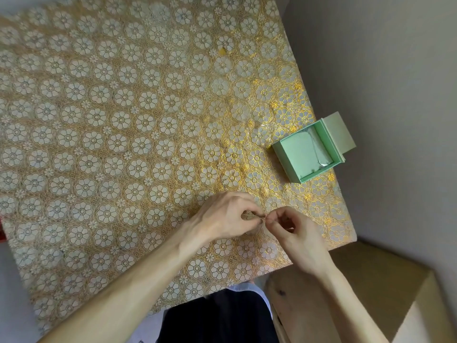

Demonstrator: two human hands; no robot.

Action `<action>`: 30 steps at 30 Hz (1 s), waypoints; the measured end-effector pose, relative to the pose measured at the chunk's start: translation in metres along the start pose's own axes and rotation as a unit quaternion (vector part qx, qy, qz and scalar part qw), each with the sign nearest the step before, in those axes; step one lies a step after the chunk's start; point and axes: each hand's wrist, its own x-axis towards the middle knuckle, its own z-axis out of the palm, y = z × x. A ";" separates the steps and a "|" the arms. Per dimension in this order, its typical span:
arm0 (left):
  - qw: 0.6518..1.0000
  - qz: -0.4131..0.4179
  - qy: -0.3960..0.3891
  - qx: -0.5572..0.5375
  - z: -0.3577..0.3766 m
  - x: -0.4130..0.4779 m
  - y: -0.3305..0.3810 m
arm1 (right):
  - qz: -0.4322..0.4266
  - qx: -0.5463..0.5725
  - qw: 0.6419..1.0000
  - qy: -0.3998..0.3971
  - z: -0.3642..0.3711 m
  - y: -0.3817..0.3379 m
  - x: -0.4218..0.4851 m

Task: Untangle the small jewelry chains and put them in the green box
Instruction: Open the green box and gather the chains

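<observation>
Pinching hard, left hand (222,215) and right hand (295,233) grip a tiny chain (263,217) near the right edge of the table (123,125). Untangling step. Next calls for gentle teasing apart.

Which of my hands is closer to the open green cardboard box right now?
Right. The right hand sits on your side of the open green cardboard box; the left hand is further left. Both pinch a thin metal chain.
</observation>
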 end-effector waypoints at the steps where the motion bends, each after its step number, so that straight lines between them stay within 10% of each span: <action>1: 1.000 0.001 0.001 0.004 0.000 0.000 0.001 | 0.000 -0.001 1.000 0.004 -0.002 0.000 0.000; 17: 0.992 -0.041 -0.028 -0.117 -0.034 -0.028 0.000 | -0.056 -0.092 0.993 -0.039 -0.040 -0.004 -0.024; 30: 0.993 -0.102 -0.023 -0.045 -0.093 -0.051 0.009 | -0.008 0.033 0.983 0.181 -0.071 -0.001 -0.075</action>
